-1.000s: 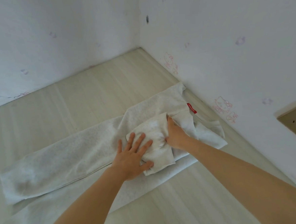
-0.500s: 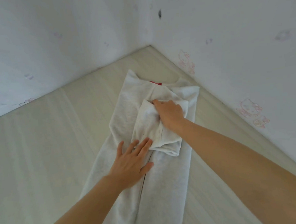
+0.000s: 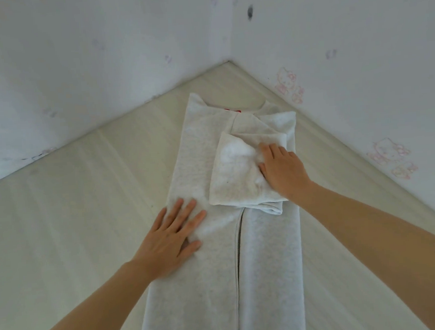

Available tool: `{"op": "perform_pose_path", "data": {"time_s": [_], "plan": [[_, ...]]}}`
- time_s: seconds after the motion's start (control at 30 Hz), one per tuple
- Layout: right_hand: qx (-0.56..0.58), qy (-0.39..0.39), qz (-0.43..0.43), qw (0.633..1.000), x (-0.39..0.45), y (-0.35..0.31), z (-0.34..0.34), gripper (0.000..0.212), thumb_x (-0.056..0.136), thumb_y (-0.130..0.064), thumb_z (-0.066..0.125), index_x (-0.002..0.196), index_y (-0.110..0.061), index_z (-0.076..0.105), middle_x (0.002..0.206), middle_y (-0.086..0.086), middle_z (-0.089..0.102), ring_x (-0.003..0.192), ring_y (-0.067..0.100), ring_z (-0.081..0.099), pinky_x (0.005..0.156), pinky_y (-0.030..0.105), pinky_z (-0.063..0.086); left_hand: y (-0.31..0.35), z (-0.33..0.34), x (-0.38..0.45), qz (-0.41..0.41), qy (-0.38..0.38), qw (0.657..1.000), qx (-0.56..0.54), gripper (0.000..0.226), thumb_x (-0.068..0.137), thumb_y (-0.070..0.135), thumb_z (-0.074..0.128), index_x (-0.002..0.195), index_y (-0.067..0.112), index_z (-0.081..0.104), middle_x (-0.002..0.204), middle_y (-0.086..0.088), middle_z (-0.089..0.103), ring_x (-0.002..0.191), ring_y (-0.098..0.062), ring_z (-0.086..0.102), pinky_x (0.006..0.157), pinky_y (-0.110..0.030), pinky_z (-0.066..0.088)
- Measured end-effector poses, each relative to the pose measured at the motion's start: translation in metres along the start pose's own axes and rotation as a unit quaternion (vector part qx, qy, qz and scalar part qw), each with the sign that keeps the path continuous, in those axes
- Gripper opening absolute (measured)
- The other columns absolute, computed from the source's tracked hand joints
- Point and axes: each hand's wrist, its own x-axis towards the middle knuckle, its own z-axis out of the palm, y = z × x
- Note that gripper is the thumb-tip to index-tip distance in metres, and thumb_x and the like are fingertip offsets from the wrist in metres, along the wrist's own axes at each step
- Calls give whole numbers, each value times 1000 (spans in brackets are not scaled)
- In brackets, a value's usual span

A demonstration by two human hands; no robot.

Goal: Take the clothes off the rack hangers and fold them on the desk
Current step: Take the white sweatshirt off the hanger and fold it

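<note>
A pale grey garment (image 3: 214, 281) lies stretched out on the light wooden desk (image 3: 62, 240), folded lengthwise, its collar with a red label (image 3: 232, 110) toward the wall corner. One sleeve (image 3: 235, 174) is folded back across its upper right part. My left hand (image 3: 173, 242) lies flat on the garment's left edge, fingers spread. My right hand (image 3: 284, 173) presses on the right side of the folded sleeve; its fingers curve into the cloth, and I cannot tell whether they pinch it.
White walls meet in a corner (image 3: 232, 58) just beyond the collar. Pink cartoon stickers (image 3: 289, 85) mark the right wall close to the desk's edge. Bare desk surface shows to the left of the garment.
The garment has turned from lying across the desk to pointing away from me. My left hand slid off the sleeve onto the garment's left edge. My right hand shifted right on the sleeve.
</note>
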Motion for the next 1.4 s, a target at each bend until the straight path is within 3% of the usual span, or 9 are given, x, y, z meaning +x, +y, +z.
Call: {"op": "perform_pose_path", "data": {"time_s": [0.23, 0.47, 0.63, 0.73, 0.87, 1.0, 1.13, 1.27, 1.4], "plan": [[-83, -30, -42, 995, -76, -5, -9, 76, 67, -8, 78, 136, 0, 47, 136, 23, 50, 118, 41, 55, 86, 46, 53, -1, 5, -30, 5, -8, 1000, -2, 73, 97, 66, 14, 154, 29, -12, 162, 4, -17, 149, -16, -15, 119, -37, -6], [-101, -20, -194, 975, -176, -33, -10, 80, 59, -8, 86, 134, -8, 56, 140, 15, 52, 122, 36, 56, 94, 49, 52, 8, 1, -89, 33, -33, 998, 44, 62, 101, 57, 11, 156, 28, 6, 161, -4, 20, 145, -30, 23, 109, -44, 35], [-94, -78, -257, 959, -259, -45, -9, 91, 53, -13, 90, 136, -12, 54, 143, 11, 50, 126, 34, 53, 98, 47, 49, 20, 9, -150, 57, -46, 994, 87, 59, 104, 49, 11, 156, 22, 12, 157, -3, 31, 150, -24, 9, 102, -39, 45], [-68, -104, -250, 960, -298, -52, -10, 91, 57, -14, 89, 138, -10, 50, 143, 11, 50, 128, 33, 51, 99, 45, 48, 27, 12, -175, 99, -48, 988, 111, 59, 105, 43, 15, 156, 17, 4, 154, -5, 36, 145, -25, 26, 97, -39, 52], [-37, -129, -229, 964, -333, -62, -12, 96, 60, -24, 88, 142, -9, 41, 145, 14, 46, 130, 37, 48, 97, 44, 50, 31, 12, -202, 134, -62, 980, 133, 88, 88, 34, 64, 156, 17, 10, 164, -2, 3, 149, -21, -6, 102, -37, 48], [-45, -154, -254, 954, -353, -71, -12, 101, 68, -47, 81, 150, -16, 31, 150, 15, 39, 134, 40, 41, 103, 48, 44, 36, 7, -212, 125, -107, 971, 173, 114, 66, 32, 87, 155, 19, 18, 162, -5, 14, 148, -28, 3, 105, -40, 42], [-51, -161, -265, 949, -361, -77, -11, 105, 69, -43, 81, 153, -29, 20, 156, 12, 28, 139, 43, 30, 105, 55, 40, 37, 3, -205, 169, -102, 957, 211, 108, 69, 34, 83, 155, 19, 19, 161, -4, 21, 146, -36, 22, 111, -46, 34], [-40, -162, -260, 951, -359, -75, -11, 103, 73, -51, 75, 154, -36, 13, 159, 7, 22, 141, 40, 27, 101, 57, 43, 38, 5, -201, 197, -151, 957, 151, 82, 96, 37, 40, 149, 41, -22, 159, 13, -25, 143, -21, -30, 121, -50, 9], [-27, -171, -255, 951, -358, -74, -6, 92, 77, -59, 63, 152, -40, 14, 159, 5, 24, 140, 39, 31, 97, 56, 47, 39, -4, -201, 192, -187, 955, 130, 76, 96, 48, 36, 145, 51, -23, 155, 17, -33, 140, -18, -34, 118, -54, 4]]}}
